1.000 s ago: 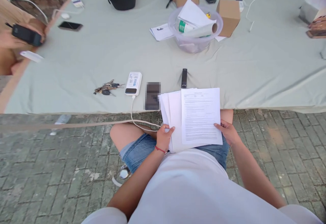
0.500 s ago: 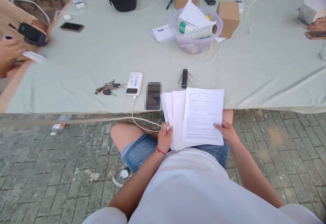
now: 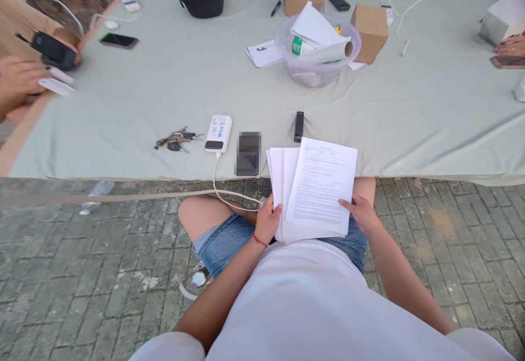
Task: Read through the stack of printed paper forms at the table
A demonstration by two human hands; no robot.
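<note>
Holding fanned papers (image 3: 320, 186) over the lap, left hand (image 3: 267, 220) pinches the under sheets at eight o'clock. Right hand (image 3: 361, 212) fingers pinch the top printed sheet, partly slid off; the rest remain stacked.

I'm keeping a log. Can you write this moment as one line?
left hand: holds fanned papers | right hand: holds printed sheet | near: table, keys, power bank

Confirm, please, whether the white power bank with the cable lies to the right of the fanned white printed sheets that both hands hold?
Not quite: in the head view the white power bank lies left of the fanned white printed sheets, which the left hand and right hand hold.
</note>
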